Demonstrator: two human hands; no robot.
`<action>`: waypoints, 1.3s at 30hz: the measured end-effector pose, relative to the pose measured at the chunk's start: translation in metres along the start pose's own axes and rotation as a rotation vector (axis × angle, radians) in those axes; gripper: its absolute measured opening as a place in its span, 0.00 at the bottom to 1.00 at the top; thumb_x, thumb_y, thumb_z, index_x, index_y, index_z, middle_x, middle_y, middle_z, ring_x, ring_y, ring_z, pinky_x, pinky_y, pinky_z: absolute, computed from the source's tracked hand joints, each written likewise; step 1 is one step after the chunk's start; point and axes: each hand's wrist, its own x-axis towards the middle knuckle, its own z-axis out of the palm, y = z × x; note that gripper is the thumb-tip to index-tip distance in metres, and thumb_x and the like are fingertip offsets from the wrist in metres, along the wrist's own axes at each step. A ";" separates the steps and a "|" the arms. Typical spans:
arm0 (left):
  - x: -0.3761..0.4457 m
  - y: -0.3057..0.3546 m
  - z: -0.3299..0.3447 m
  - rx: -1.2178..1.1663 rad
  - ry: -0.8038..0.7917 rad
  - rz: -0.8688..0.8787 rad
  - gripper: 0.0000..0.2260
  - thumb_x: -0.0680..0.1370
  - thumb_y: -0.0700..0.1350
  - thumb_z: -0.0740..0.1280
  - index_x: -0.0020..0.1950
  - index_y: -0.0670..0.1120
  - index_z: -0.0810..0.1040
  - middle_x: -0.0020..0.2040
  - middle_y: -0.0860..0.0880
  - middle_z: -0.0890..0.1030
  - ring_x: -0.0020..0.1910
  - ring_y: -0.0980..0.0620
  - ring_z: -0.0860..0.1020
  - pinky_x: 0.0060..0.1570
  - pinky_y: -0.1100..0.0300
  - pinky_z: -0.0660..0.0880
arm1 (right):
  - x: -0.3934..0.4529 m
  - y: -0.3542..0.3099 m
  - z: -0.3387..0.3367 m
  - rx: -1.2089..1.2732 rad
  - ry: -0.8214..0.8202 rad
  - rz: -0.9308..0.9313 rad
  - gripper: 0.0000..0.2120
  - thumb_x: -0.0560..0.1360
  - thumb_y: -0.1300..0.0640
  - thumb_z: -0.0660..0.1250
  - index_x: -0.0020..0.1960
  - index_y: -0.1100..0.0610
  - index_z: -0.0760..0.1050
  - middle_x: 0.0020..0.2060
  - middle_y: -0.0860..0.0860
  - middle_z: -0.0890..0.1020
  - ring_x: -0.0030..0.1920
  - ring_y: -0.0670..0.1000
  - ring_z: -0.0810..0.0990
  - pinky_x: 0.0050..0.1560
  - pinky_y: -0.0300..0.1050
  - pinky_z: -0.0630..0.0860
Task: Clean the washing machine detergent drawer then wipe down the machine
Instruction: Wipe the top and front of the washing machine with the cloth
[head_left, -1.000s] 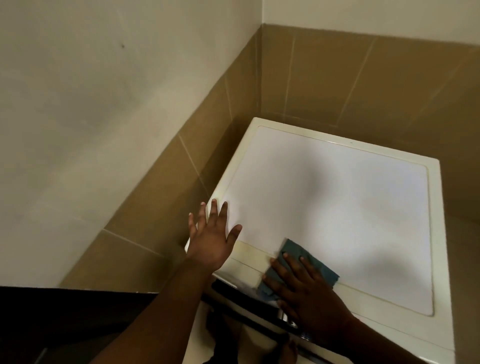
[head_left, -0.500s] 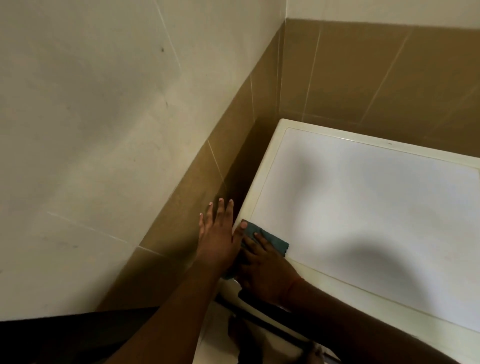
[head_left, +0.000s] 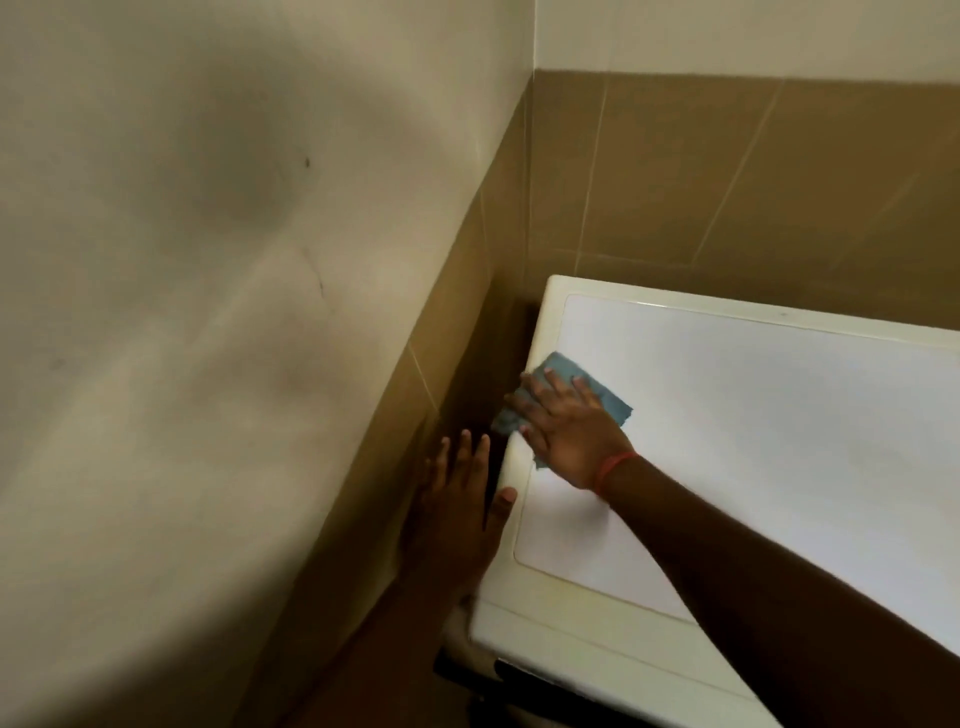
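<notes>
Cloth, blue and creased, lay flat under the right hand, fingers spread straight and pressing it onto the washing machine top's left edge. Machine top was white with a cream rim. Left hand was flat with straight fingers against the machine's left side, thumb on the rim.

The cloth is dusty blue, the washing machine white on top with a cream rim, the wristband red-orange, and the wall off-white above plain tan tiles with pale grout lines
</notes>
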 end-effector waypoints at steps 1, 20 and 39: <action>0.004 0.000 -0.001 -0.002 -0.006 0.006 0.38 0.73 0.70 0.29 0.79 0.54 0.43 0.81 0.52 0.46 0.79 0.51 0.41 0.77 0.50 0.42 | 0.009 0.000 0.002 -0.008 0.011 0.124 0.24 0.82 0.43 0.45 0.76 0.45 0.60 0.78 0.52 0.60 0.77 0.60 0.56 0.75 0.63 0.52; 0.045 -0.010 0.007 -0.065 -0.036 0.069 0.38 0.71 0.72 0.28 0.78 0.57 0.41 0.79 0.56 0.41 0.78 0.52 0.38 0.77 0.48 0.44 | 0.028 0.084 -0.001 -0.030 0.036 0.613 0.26 0.82 0.44 0.45 0.79 0.49 0.50 0.79 0.54 0.54 0.77 0.61 0.53 0.74 0.63 0.51; 0.059 0.046 0.015 0.059 0.004 0.151 0.37 0.77 0.69 0.34 0.81 0.52 0.48 0.81 0.49 0.49 0.79 0.46 0.43 0.77 0.44 0.44 | -0.123 0.155 -0.001 0.012 0.042 0.708 0.29 0.80 0.43 0.43 0.78 0.51 0.57 0.77 0.56 0.61 0.75 0.63 0.60 0.72 0.65 0.56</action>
